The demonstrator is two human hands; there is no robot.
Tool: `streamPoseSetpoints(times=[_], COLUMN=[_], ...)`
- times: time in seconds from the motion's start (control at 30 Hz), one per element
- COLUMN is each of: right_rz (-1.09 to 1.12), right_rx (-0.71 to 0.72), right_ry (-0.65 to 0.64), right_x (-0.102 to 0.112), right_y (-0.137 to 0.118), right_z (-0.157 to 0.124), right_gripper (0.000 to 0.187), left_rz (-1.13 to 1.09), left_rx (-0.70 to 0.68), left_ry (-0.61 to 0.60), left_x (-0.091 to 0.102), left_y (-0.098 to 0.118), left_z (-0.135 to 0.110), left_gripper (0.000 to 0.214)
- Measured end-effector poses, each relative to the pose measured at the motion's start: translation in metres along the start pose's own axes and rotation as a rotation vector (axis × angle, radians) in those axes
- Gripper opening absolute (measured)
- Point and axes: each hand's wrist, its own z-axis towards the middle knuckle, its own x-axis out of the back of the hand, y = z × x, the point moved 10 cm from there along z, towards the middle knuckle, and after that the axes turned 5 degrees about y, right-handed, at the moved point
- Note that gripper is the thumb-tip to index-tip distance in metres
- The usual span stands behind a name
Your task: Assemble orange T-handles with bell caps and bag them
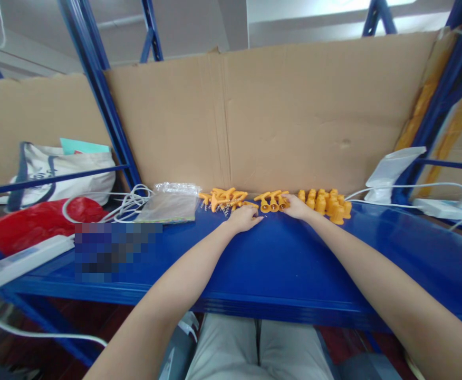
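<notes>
My left hand [243, 218] rests at the right side of a heap of orange T-handled corkscrews [225, 198] with bare metal spirals. Its fingers are curled by one orange handle, and a small pale tip shows past the thumb; most of the grip is hidden. To its right, several corkscrews set in flared orange bases [273, 203] stand in a row. My right hand [297, 207] is closed at the right end of that row, its fingertips around the last corkscrew [283, 202]. Beyond it, several orange bell-shaped bases [326, 202] stand grouped together.
Cardboard [286, 116] backs the blue table [270, 264]. On the left lie a clear plastic bag pack [170, 205], coiled white cables [130, 203], a red bag [45, 221], a canvas tote [68, 171] and a power strip [33, 258]. White plastic [393, 171] stands at the right post.
</notes>
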Motion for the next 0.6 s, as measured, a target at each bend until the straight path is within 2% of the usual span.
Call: streamPoseSetpoints(times=[0.1, 0.2, 0.3, 0.43, 0.6], right_rz=[0.032, 0.052, 0.071, 0.076, 0.001], right_rx=[-0.061, -0.049, -0.021, -0.005, -0.064], right_ry=[-0.04, -0.041, -0.052, -0.049, -0.024], right_x=[-0.002, -0.001, -0.003, -0.006, -0.006], right_y=[0.001, -0.004, -0.008, -0.007, 0.001], right_z=[-0.002, -0.004, -0.005, -0.004, -0.003], right_gripper=[0.048, 0.052, 0.051, 0.049, 0.048], left_rz=[0.005, 0.008, -0.016, -0.023, 0.008], left_rx=[0.025, 0.087, 0.147, 0.195, 0.189], left_ry=[-0.017, -0.065, -0.096, -0.123, -0.196], left_x=[-0.005, -0.012, -0.016, -0.017, -0.022], left_y=[-0.006, -0.015, -0.023, -0.029, -0.028], left_z=[0.0, 0.001, 0.002, 0.005, 0.011], left_gripper=[0.027, 0.037, 0.048, 0.053, 0.055])
